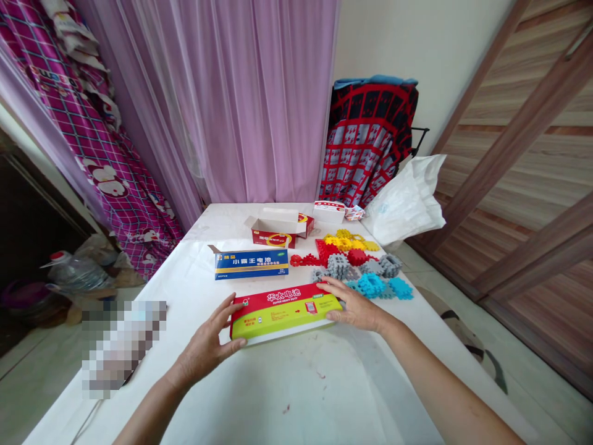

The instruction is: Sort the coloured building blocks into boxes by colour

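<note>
A long red and green battery box (282,312) with a white lower edge lies on the table in front of me. My left hand (217,330) grips its left end, thumb at the near edge and fingers over the far corner. At the right end my right hand (352,303) holds it the same way, fingers on top and thumb at the near side. Just behind stands a blue battery box (251,264) with a flap raised at its left. Interlocking plastic pieces lie beyond my right hand: cyan ones (373,286), grey ones (339,266), red ones (328,252) and yellow ones (343,242).
An open red box (273,238) stands farther back on the white table (241,383). Behind it are a white and red box (328,212) and a white plastic bag (403,198). A pixelated object (125,349) with a cord lies at the left edge.
</note>
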Motion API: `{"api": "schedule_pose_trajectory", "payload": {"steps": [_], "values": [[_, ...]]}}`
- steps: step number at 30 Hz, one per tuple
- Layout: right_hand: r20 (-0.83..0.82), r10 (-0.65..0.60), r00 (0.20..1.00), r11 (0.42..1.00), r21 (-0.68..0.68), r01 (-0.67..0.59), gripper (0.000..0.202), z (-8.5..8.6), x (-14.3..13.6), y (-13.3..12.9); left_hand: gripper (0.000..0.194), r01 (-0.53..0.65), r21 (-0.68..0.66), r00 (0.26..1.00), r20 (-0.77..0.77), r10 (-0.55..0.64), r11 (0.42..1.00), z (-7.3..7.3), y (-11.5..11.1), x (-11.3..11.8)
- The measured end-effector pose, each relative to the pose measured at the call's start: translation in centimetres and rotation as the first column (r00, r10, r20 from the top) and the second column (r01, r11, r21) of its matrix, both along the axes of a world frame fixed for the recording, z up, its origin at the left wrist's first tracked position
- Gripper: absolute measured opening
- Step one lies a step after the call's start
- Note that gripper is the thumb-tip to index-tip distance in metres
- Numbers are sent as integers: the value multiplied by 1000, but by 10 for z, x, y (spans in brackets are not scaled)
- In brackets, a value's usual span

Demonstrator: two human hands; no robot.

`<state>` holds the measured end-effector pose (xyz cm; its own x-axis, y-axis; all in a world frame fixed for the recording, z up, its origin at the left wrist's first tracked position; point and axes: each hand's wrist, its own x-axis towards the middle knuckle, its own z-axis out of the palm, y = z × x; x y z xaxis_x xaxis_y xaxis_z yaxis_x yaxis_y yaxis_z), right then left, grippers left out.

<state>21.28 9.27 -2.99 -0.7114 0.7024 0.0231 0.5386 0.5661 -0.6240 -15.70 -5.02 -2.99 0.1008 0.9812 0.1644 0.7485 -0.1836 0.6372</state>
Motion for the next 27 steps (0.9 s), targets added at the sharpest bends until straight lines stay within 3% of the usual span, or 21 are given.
{"api": "schedule_pose_trajectory", "payload": {"steps": [4, 12, 15, 21, 24, 27], "values": [[23, -5, 1000, 1000, 29, 4, 85, 2, -2, 5, 63, 29, 8, 995, -95, -29, 1000, 5, 6, 2], [61, 19, 998, 997, 77, -24, 73, 17, -7, 8, 52, 73, -86, 942, -321, -97, 994, 47, 23, 1], [58, 0, 998, 998, 66, -4, 74, 16, -8, 3, 52, 96, -127, 932, -336, -133, 987, 44, 21, 2], [79, -17, 997, 999, 35, 14, 70, 7, -8, -10, 54, 88, -76, 947, -304, -107, 993, 20, 6, 6], [103, -31, 994, 999, 36, 27, 65, 4, -9, -17, 63, 62, -61, 921, -382, -81, 996, 18, 1, 13], [142, -35, 989, 992, 123, 17, 67, 5, -11, -25, 71, 27, -1, 849, -528, -23, 1000, 20, 1, 28]]}}
